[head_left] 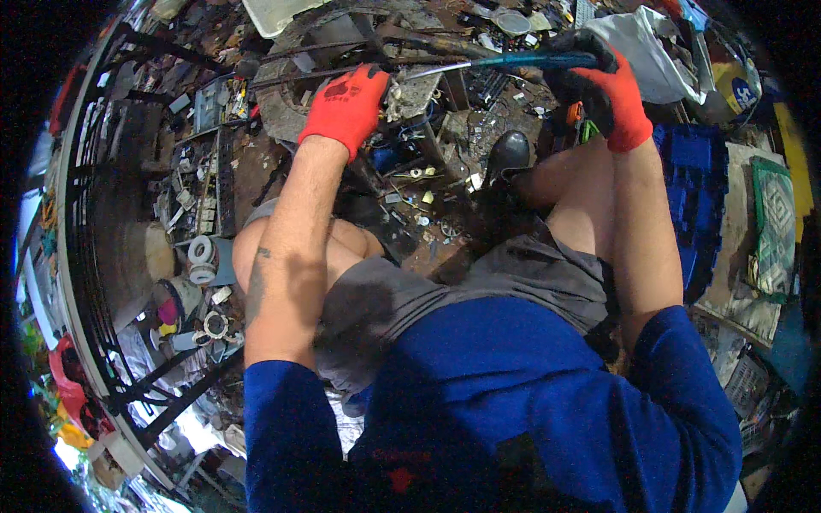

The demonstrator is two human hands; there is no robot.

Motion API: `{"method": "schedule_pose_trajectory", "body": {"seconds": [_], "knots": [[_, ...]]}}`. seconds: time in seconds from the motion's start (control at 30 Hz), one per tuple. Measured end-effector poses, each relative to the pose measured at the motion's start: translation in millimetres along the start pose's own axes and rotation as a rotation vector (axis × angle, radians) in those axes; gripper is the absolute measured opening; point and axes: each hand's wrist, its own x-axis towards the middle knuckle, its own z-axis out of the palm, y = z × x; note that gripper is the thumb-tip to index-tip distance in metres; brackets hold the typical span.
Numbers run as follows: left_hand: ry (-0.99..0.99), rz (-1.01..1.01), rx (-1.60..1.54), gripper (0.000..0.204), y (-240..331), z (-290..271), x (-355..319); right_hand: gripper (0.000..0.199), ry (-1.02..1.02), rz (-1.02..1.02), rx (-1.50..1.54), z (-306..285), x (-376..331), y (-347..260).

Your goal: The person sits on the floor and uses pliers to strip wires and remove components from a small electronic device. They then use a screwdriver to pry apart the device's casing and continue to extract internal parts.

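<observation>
My right hand [609, 92], in a red and black work glove, wraps round the teal end of a long thin rod [513, 61]. The rod turns silver towards the middle and runs left, almost level, to my left hand [346, 104], also gloved in red and black. The left fingers curl down and look closed at the rod's silver end; the palm hides the exact grip. Beneath the rod lies a worn grey metal block [282, 107] with dark bars about it. Whether the dark strip left of my left hand belongs to the rod cannot be made out.
Small scrap parts litter the ground ahead. A black metal rack [81, 256] stands along the left, beside divided bins [195, 188] of parts. At right are a blue crate [694, 205], a white sack [646, 51] and a green-edged panel [772, 227]. My black shoe [510, 152] is at centre.
</observation>
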Motion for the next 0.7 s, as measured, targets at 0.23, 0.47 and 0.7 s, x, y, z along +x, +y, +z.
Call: {"method": "schedule_pose_trajectory", "body": {"seconds": [0.23, 0.47, 0.7], "knots": [[-0.096, 0.033, 0.024, 0.039, -8.7, -6.0, -9.8, 0.035, -0.066, -0.013, -0.052, 25.9, -4.5, -10.6], [-0.161, 0.116, 0.166, 0.025, 9.4, -17.0, 12.9, 0.034, 0.000, 0.112, -0.183, 20.4, -4.7, -20.0], [-0.131, 0.130, 0.016, 0.051, -20.5, -14.2, 7.8, 0.036, 0.001, -0.030, 0.009, 31.7, -5.6, -15.3]]}}
